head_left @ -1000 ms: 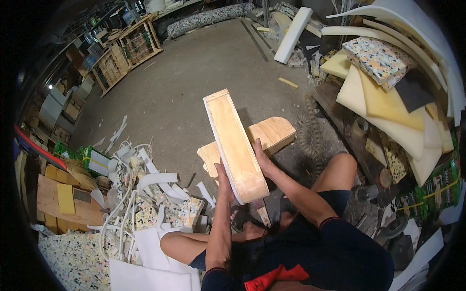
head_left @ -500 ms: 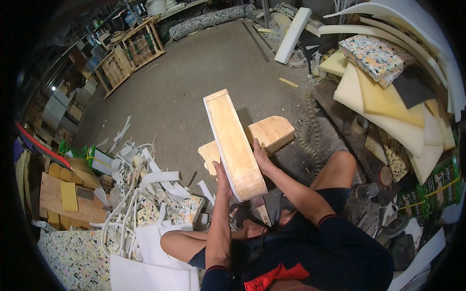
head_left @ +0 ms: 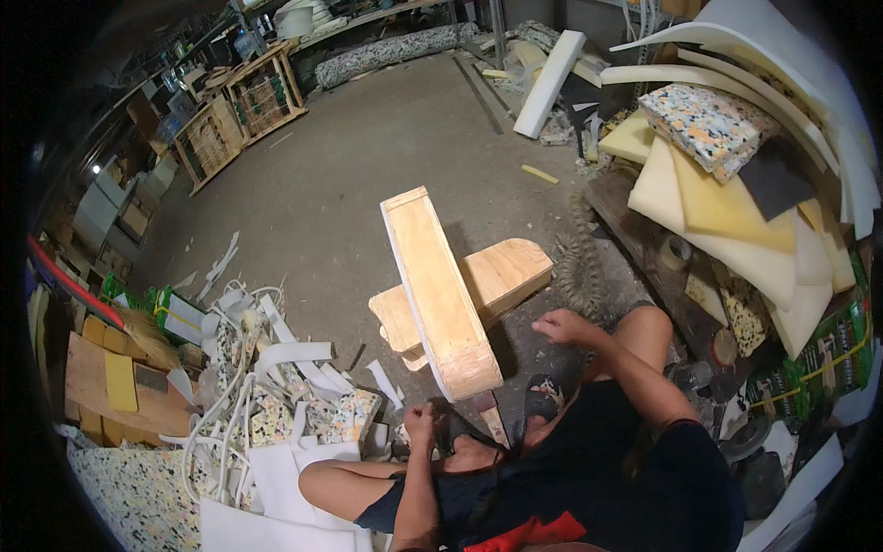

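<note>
A long wooden box-like piece [head_left: 440, 285] with a rounded near end lies crosswise over a second wooden piece [head_left: 509, 270] on the floor. White material runs down the left side of the upper piece. My left hand [head_left: 419, 428] is off the wood, curled closed just left of its near end, with nothing visible in it. To the right of the pieces, above my knee, my right hand [head_left: 563, 328] is a loose fist, also without any visible object. Neither hand touches the wood.
White and speckled foam scraps [head_left: 303, 368] heap up on my left beside a straw broom [head_left: 152, 336]. Stacked foam sheets [head_left: 717, 212] rise at right. A coiled hose [head_left: 578, 253] lies near the wood. Wooden frames [head_left: 267, 87] lean at the far left.
Both hands have let go of the upper wooden piece. My left hand has drawn back toward me; my right has moved out to the right. The wood now rests unheld.
</note>
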A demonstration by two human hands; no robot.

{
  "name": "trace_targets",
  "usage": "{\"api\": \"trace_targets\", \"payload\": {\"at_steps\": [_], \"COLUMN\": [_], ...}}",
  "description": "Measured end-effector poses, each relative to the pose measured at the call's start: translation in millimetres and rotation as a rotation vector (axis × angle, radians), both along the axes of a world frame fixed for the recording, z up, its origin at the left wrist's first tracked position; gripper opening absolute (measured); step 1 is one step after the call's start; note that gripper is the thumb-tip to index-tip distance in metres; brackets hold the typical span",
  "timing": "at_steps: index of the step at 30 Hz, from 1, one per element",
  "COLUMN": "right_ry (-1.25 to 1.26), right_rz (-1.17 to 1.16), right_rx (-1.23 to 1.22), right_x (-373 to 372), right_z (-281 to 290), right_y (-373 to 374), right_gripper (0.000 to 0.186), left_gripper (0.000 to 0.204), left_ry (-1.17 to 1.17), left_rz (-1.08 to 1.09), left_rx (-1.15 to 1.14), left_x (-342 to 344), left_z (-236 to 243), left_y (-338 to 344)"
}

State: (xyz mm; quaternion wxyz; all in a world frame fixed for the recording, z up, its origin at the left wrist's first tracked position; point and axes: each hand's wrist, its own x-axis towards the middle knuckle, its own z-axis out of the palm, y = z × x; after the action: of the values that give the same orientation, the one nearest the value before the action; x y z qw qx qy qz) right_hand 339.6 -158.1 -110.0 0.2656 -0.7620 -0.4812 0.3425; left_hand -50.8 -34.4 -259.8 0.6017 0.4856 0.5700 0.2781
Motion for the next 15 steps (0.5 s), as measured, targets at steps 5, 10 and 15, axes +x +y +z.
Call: {"api": "trace_targets", "payload": {"at_steps": [5, 10, 15], "right_ry": [-0.226, -0.304, -0.295], "right_rz": [0.203, 0.257, 0.237], "right_rx": [0.034, -0.204, -0.187], "right_x": [-1, 2, 1], "right_z": [-36, -37, -32], "right_y": [-3, -5, -7], "right_gripper": [0.053, 0.055, 0.054], "left_gripper": [0.035, 0.036, 0.036], "left_ry": [0.343, 0.493, 0.467], "left_rz": [-0.042, -0.227, -0.209], "left_rx": [0.417, 0.4, 0.481], "left_x": [13, 19, 21], "left_z": [-3, 19, 12], "left_y": [1, -10, -12]}}
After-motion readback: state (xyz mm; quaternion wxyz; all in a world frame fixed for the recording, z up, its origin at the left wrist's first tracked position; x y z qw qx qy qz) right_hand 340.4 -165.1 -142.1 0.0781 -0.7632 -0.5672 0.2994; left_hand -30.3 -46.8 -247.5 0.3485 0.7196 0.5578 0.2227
